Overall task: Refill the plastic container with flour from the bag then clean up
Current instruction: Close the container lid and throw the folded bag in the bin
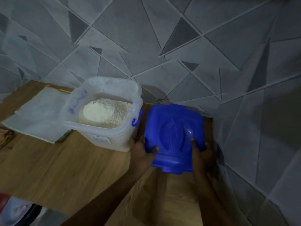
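Both hands grip blue lid [174, 137] by its near corners: left hand [143, 152] at 8 o'clock, right hand [201, 150] at 4 o'clock, thumbs curled over the top. Open flour-filled plastic container [104, 111] sits at lid's 9 o'clock, flattened bag [37, 115] beyond. Likely step: lidding. Keep lid level, square it over rim, press corners evenly; blue clasps [136, 118] must stay outside.
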A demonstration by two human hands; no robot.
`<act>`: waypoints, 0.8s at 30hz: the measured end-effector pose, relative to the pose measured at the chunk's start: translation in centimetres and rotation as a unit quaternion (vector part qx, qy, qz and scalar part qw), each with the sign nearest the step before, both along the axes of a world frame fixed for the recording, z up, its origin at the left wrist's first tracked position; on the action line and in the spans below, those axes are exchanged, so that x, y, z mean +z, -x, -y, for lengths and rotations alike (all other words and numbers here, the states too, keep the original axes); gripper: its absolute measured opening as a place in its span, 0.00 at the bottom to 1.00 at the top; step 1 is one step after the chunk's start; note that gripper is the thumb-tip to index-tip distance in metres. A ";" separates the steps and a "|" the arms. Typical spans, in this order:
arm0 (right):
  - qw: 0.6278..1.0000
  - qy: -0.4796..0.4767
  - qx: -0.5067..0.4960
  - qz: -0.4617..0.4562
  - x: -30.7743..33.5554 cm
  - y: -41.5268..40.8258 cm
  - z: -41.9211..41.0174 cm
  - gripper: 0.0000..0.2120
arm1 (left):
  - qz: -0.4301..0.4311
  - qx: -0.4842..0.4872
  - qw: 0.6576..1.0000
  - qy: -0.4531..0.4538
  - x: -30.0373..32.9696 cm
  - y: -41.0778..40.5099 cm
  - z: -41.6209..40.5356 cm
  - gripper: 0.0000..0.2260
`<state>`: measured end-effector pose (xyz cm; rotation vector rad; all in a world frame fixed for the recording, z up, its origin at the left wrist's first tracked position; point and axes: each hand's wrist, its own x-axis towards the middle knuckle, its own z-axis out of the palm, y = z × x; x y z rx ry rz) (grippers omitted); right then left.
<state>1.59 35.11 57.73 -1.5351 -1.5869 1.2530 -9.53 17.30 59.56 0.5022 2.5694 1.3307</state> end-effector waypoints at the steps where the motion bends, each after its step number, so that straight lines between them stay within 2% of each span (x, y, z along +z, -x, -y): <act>1: 1.000 -0.017 -0.010 -0.022 0.7 -0.1 0.2 0.29 | -0.042 -0.007 0.999 -0.002 1.3 -0.3 0.5 0.24; 3: 0.998 -0.036 -0.022 -0.055 2.0 -0.2 0.3 0.33 | -0.088 -0.026 0.995 -0.026 3.7 -0.9 1.8 0.25; 6: 0.994 -0.048 -0.020 -0.097 4.4 0.4 0.3 0.35 | -0.089 -0.054 0.993 -0.056 6.3 -0.9 3.4 0.24; 8: 0.990 -0.079 -0.009 -0.118 6.5 1.5 0.8 0.32 | -0.113 -0.057 0.990 -0.062 8.3 -0.6 5.2 0.23; 12: 0.977 -0.135 0.082 -0.145 10.8 5.8 1.6 0.24 | -0.149 -0.008 0.986 -0.073 11.4 0.7 8.5 0.14; 15: 0.966 -0.176 0.159 -0.101 13.8 10.6 2.5 0.23 | -0.146 0.045 0.985 -0.082 12.8 1.7 11.1 0.11; 20: 0.919 -0.226 0.322 0.028 17.1 18.9 5.1 0.31 | -0.132 0.085 0.983 -0.097 13.2 2.5 14.3 0.14; 24: 0.860 -0.269 0.424 0.092 18.6 23.9 7.6 0.32 | -0.034 0.114 0.984 -0.131 11.1 3.6 15.2 0.18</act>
